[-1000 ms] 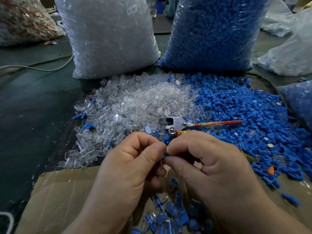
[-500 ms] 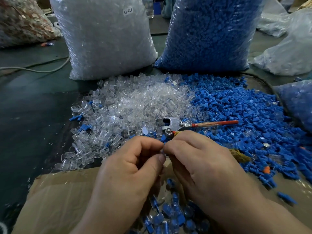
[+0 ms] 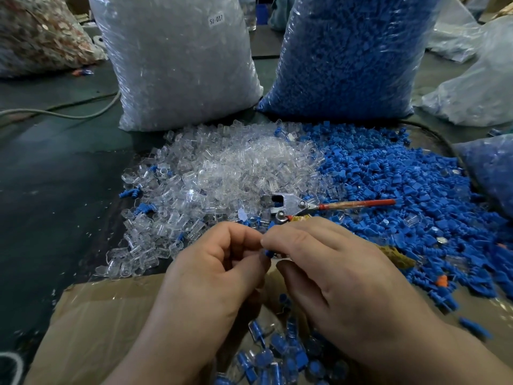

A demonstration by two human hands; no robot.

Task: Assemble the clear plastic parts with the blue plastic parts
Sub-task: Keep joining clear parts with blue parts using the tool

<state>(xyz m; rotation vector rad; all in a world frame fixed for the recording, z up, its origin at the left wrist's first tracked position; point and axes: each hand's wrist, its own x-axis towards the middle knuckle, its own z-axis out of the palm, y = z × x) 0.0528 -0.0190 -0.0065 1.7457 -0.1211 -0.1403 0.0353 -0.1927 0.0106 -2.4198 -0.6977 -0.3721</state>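
My left hand (image 3: 213,276) and my right hand (image 3: 338,276) meet fingertip to fingertip over a cardboard box. Between them a small blue plastic part (image 3: 268,252) shows, pinched by both hands; any clear part there is hidden by the fingers. A heap of clear plastic parts (image 3: 227,173) lies on the table beyond my left hand. A heap of blue plastic parts (image 3: 410,190) spreads to the right of it. Assembled clear-and-blue pieces (image 3: 277,354) lie in the box below my hands.
Pliers with a red handle (image 3: 327,205) lie where the two heaps meet. A large bag of clear parts (image 3: 177,59) and a large bag of blue parts (image 3: 349,56) stand behind. The cardboard box flap (image 3: 102,323) lies at lower left. A grey cable (image 3: 55,113) crosses the dark table at left.
Both hands stay together at the same spot; the fingertips have shifted slightly, and a bit of the blue part now shows between them.
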